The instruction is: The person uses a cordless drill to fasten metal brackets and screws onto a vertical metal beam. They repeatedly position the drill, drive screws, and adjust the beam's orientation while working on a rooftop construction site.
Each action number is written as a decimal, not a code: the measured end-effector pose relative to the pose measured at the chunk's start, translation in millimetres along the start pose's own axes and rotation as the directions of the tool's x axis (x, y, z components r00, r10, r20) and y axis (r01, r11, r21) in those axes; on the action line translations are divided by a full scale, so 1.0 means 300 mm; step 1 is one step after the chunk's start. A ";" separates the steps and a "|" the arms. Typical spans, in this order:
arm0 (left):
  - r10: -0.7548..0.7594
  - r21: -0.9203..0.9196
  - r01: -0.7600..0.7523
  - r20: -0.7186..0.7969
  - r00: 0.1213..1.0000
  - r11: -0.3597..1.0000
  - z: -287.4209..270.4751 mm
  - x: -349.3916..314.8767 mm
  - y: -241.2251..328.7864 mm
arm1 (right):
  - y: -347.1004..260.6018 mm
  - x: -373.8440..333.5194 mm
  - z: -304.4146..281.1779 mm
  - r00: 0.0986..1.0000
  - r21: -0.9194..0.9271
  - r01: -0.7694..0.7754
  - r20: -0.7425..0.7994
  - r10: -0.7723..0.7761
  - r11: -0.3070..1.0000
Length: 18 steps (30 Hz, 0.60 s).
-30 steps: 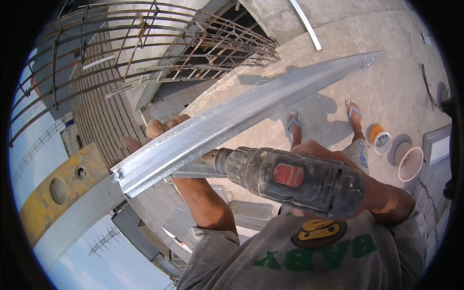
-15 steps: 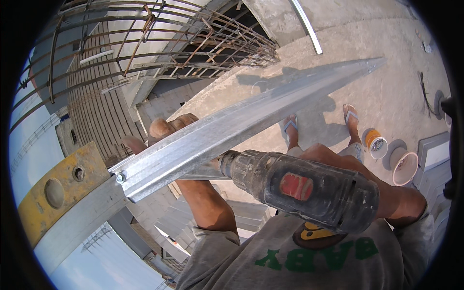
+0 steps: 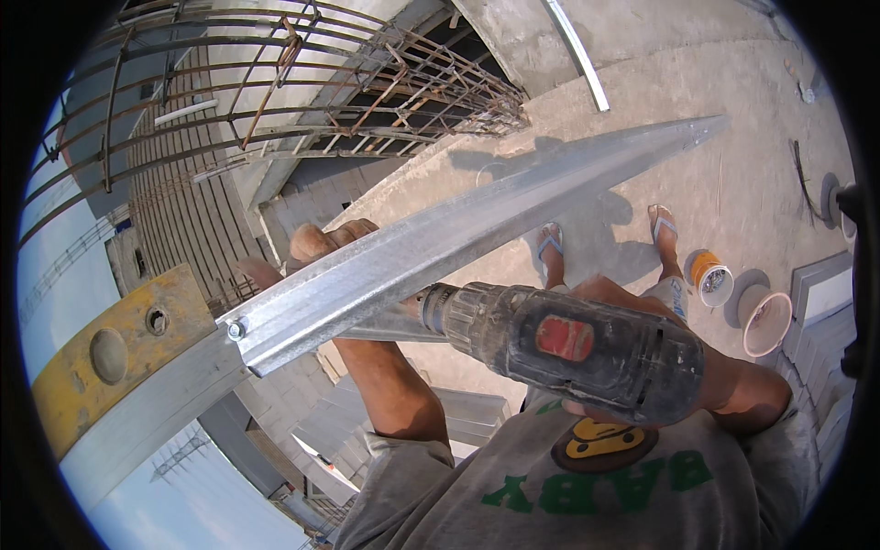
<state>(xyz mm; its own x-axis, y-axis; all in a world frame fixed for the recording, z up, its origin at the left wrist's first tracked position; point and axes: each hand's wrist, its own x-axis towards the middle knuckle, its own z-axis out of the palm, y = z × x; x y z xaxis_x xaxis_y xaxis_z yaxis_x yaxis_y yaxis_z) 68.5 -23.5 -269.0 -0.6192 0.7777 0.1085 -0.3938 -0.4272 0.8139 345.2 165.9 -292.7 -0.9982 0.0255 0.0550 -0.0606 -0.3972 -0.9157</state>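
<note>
A long galvanized metal channel (image 3: pixel 440 229) runs slantwise across the view, its near end at the left and its far end at the upper right. My left hand (image 3: pixel 332 242) is closed round it from beneath, the fingers showing over its upper edge. A small hex-head screw (image 3: pixel 236 329) sits at the near end. My right hand (image 3: pixel 600 293) grips a dusty black power drill (image 3: pixel 596 353) with a red patch. The drill's body hides most of that hand and the handle. Its chuck (image 3: pixel 438 310) points left beneath the channel; the tip is hidden.
At the left, a worn yellow bar (image 3: pixel 128 344) with round holes lies along a pale metal bar (image 3: pixel 156 431) that meets the channel's end. Rusty rebar (image 3: pixel 266 82) stands at upper left. Buckets (image 3: pixel 765 321) and grey blocks (image 3: pixel 820 284) are at right; a metal strip (image 3: pixel 579 55) lies beyond.
The drill's rear end has shifted slightly left and up, with my right arm. The channel and bars shift slightly in view; both hands keep their holds.
</note>
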 end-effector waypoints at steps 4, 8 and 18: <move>-0.004 -0.012 0.004 0.030 1.000 1.000 -0.002 -0.006 0.005 | 0.010 -0.006 -0.016 0.998 -0.128 0.056 0.035 -0.052 0.990; -0.018 -0.010 0.019 0.055 0.998 1.000 -0.013 -0.017 0.014 | -0.008 -0.035 -0.016 0.999 -0.277 0.042 0.001 -0.043 0.960; 0.058 0.220 -0.046 -0.048 0.997 0.974 0.062 -0.015 -0.006 | 0.020 -0.053 -0.241 0.936 0.294 -0.337 0.203 0.286 0.895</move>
<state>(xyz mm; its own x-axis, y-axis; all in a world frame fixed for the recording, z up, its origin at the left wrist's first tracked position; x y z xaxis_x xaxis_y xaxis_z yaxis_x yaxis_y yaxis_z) 84.6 -17.8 -260.3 -0.6733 0.7282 0.1279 -0.2054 -0.3505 0.9138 360.7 229.4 -327.8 -0.9524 -0.2761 -0.1294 0.2815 -0.6333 -0.7208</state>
